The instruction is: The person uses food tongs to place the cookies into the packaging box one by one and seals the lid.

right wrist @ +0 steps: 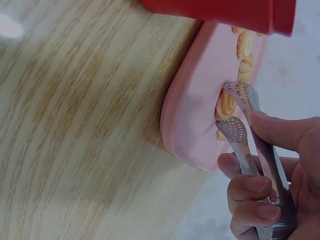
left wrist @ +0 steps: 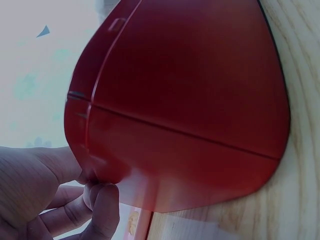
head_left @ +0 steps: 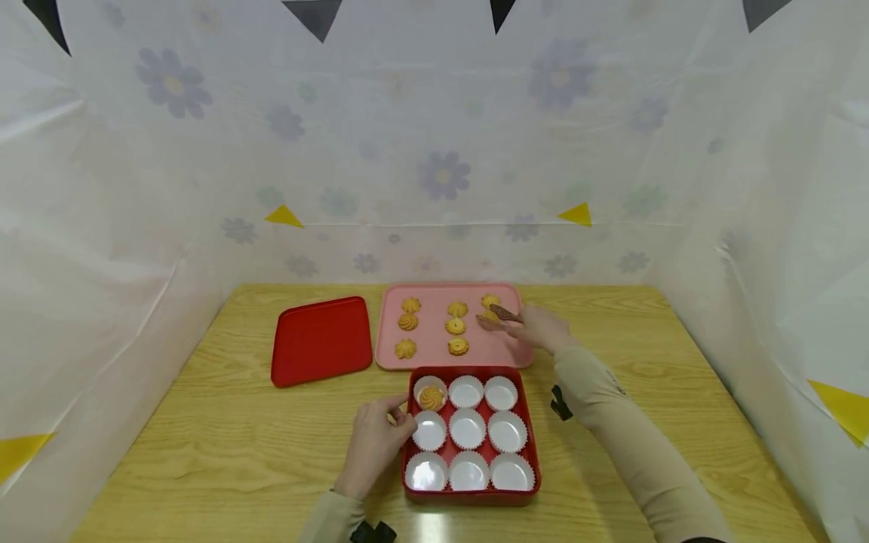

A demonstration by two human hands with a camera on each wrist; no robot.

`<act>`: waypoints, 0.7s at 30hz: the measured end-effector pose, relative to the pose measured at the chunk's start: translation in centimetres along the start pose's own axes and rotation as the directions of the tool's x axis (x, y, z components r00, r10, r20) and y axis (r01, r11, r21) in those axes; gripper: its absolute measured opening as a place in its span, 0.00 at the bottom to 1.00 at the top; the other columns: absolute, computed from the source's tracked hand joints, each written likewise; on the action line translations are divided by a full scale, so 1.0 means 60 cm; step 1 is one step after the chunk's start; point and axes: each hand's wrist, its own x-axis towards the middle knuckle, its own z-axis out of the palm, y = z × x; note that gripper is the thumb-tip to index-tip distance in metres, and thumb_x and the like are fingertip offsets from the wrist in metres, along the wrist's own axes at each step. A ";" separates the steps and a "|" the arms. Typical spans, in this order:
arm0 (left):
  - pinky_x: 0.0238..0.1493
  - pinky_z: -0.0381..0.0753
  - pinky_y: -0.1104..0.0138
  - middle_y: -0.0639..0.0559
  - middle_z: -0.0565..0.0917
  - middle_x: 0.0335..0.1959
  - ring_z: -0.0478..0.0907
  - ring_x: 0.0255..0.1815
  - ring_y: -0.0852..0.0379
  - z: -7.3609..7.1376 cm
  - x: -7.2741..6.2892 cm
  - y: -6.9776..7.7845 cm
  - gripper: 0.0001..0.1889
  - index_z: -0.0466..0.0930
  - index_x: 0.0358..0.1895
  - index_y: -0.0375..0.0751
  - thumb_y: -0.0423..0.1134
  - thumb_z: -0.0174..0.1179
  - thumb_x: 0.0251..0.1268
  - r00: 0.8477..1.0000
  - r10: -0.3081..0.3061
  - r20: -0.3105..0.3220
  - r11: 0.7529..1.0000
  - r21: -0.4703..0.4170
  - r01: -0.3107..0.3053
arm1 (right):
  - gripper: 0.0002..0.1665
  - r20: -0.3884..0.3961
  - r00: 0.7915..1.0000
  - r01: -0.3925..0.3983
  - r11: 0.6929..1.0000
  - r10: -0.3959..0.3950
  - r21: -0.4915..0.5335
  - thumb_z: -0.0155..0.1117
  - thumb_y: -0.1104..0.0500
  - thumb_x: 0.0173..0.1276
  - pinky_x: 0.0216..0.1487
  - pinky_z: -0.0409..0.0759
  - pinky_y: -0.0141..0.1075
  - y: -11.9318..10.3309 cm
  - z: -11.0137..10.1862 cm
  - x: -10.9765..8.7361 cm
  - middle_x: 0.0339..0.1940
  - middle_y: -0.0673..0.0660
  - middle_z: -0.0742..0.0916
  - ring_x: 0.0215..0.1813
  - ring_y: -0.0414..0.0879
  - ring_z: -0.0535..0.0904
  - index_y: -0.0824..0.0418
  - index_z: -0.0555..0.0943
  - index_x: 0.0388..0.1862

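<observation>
My right hand point(head_left: 545, 329) holds metal tongs point(right wrist: 267, 155) with perforated tips. In the right wrist view, the tips stand either side of a swirled cookie point(right wrist: 226, 105) on the right part of the pink tray point(head_left: 431, 335). Other cookies point(head_left: 458, 346) lie there in loose columns. My left hand point(head_left: 376, 437) pinches the left wall of a red box point(head_left: 468, 498) between thumb and fingers, as the left wrist view shows closely. Inside the box stand white paper cups point(head_left: 468, 430) in rows; the far-left cup contains a swirled cookie point(head_left: 431, 397).
A flat red lid point(head_left: 322, 339) lies on the wooden table point(head_left: 224, 430), left of the pink tray. The box stands directly in front of the tray, almost against its near edge. Pale flowered sheeting point(head_left: 443, 136) encloses the back and sides.
</observation>
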 end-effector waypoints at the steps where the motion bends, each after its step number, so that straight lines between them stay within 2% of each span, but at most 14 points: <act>1: 0.17 0.60 0.75 0.53 0.79 0.20 0.67 0.18 0.65 0.000 0.000 0.000 0.19 0.87 0.50 0.30 0.29 0.63 0.52 1.000 0.002 0.000 1.000 -0.002 -0.002 | 0.20 0.001 1.000 -0.002 1.000 0.002 -0.001 0.57 0.44 0.74 0.28 0.67 0.39 0.000 0.001 0.000 0.28 0.55 0.76 0.30 0.47 0.71 0.60 0.74 0.32; 6: 0.17 0.60 0.75 0.52 0.79 0.20 0.66 0.17 0.65 -0.001 -0.001 0.001 0.19 0.87 0.50 0.30 0.29 0.62 0.53 1.000 0.001 0.006 1.000 -0.010 -0.001 | 0.19 -0.012 1.000 -0.003 1.000 0.002 -0.016 0.58 0.45 0.74 0.31 0.69 0.41 0.003 0.005 0.002 0.31 0.57 0.78 0.33 0.49 0.72 0.61 0.76 0.35; 13: 0.17 0.60 0.75 0.53 0.79 0.20 0.66 0.17 0.65 -0.001 -0.001 0.003 0.19 0.86 0.51 0.30 0.29 0.63 0.53 1.000 -0.003 0.006 1.000 -0.010 0.003 | 0.21 -0.041 0.999 0.006 1.000 -0.006 -0.011 0.58 0.43 0.73 0.29 0.68 0.40 0.004 0.009 0.002 0.28 0.56 0.77 0.30 0.48 0.72 0.60 0.75 0.32; 21: 0.17 0.60 0.75 0.53 0.79 0.20 0.66 0.17 0.66 -0.001 -0.002 0.002 0.19 0.87 0.50 0.31 0.29 0.63 0.52 1.000 0.002 -0.004 1.000 -0.009 -0.002 | 0.18 -0.052 0.999 0.010 1.000 -0.010 -0.016 0.60 0.46 0.73 0.29 0.68 0.39 0.004 0.010 -0.002 0.29 0.56 0.78 0.30 0.48 0.72 0.60 0.76 0.33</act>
